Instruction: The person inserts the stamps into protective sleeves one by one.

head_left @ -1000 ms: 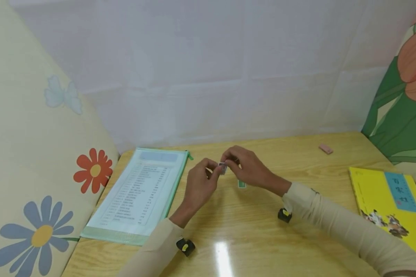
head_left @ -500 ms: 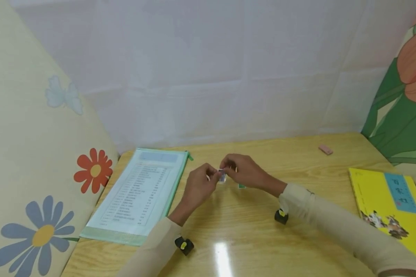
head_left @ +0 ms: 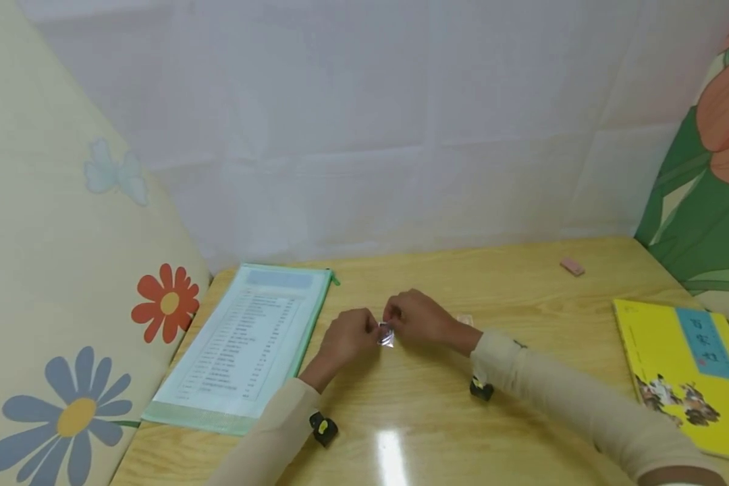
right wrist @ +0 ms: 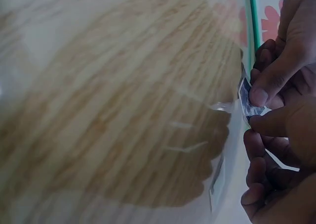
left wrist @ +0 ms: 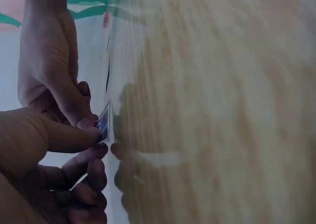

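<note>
A small, flat, shiny silvery piece [head_left: 387, 335] with dark printing is held between both hands, low over the table. My left hand [head_left: 349, 337] pinches its left side with thumb and index finger. Its upper right edge is pinched by my right hand [head_left: 422, 317]. In the left wrist view the piece [left wrist: 104, 126] looks bluish with a pale edge, and both thumbs meet on it. The right wrist view shows the same silvery piece [right wrist: 246, 96] tilted, close over the table. Its exact kind cannot be made out.
A clear zip folder [head_left: 237, 344] with a printed list lies at the left. A yellow book [head_left: 662, 351] is at the right edge, and a pink eraser [head_left: 572, 266] at the back right. A small pale flat piece [head_left: 465, 319] shows beside the right wrist.
Both hands have come down and toward me with the silvery piece, which now shows more of its shiny face. The small green card is hidden; a pale piece behind the right wrist is uncovered.
</note>
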Demonstrator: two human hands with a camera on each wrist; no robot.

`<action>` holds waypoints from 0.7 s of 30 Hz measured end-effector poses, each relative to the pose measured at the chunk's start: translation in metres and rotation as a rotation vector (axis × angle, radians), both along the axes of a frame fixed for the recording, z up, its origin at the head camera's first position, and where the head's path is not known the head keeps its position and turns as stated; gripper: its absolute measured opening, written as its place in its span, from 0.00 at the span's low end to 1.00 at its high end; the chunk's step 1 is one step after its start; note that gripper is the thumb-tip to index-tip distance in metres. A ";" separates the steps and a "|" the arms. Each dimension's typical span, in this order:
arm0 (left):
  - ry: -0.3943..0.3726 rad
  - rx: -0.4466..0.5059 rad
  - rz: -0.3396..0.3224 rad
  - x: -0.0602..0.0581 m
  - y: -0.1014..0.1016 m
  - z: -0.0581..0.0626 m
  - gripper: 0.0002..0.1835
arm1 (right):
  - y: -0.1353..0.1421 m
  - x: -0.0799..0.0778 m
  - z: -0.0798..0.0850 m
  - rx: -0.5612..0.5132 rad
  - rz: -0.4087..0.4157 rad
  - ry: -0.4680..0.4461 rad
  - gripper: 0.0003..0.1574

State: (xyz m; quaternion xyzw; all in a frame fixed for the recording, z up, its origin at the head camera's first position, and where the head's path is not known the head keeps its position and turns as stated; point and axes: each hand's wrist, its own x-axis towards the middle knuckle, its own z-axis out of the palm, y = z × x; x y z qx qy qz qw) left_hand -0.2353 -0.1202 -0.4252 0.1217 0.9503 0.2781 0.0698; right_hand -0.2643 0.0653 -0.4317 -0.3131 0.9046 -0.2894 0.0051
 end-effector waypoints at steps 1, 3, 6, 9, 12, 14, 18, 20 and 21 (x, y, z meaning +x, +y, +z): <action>-0.006 -0.020 -0.007 -0.001 0.000 0.000 0.17 | 0.000 0.000 -0.001 0.013 -0.002 0.008 0.05; -0.007 -0.051 -0.025 -0.002 0.002 0.001 0.21 | -0.001 0.000 -0.003 0.036 -0.006 0.025 0.04; -0.010 -0.085 -0.047 -0.002 0.004 0.002 0.25 | -0.001 0.000 -0.005 0.055 -0.011 0.044 0.04; 0.002 -0.118 -0.053 -0.003 0.005 0.003 0.25 | -0.002 -0.001 -0.007 0.063 -0.007 0.062 0.04; 0.022 -0.155 -0.061 -0.004 0.006 0.002 0.25 | -0.002 -0.001 -0.010 0.071 0.003 0.089 0.04; 0.035 -0.178 -0.074 -0.004 0.007 0.001 0.27 | -0.002 -0.001 -0.011 0.082 0.003 0.103 0.04; 0.049 -0.202 -0.083 -0.002 0.008 0.000 0.28 | -0.001 0.002 -0.012 0.107 -0.001 0.112 0.03; 0.048 -0.212 -0.077 -0.001 0.009 -0.001 0.26 | -0.001 0.003 -0.013 0.120 0.000 0.124 0.02; 0.046 -0.216 -0.073 -0.001 0.009 -0.001 0.25 | -0.001 0.004 -0.012 0.128 0.001 0.129 0.02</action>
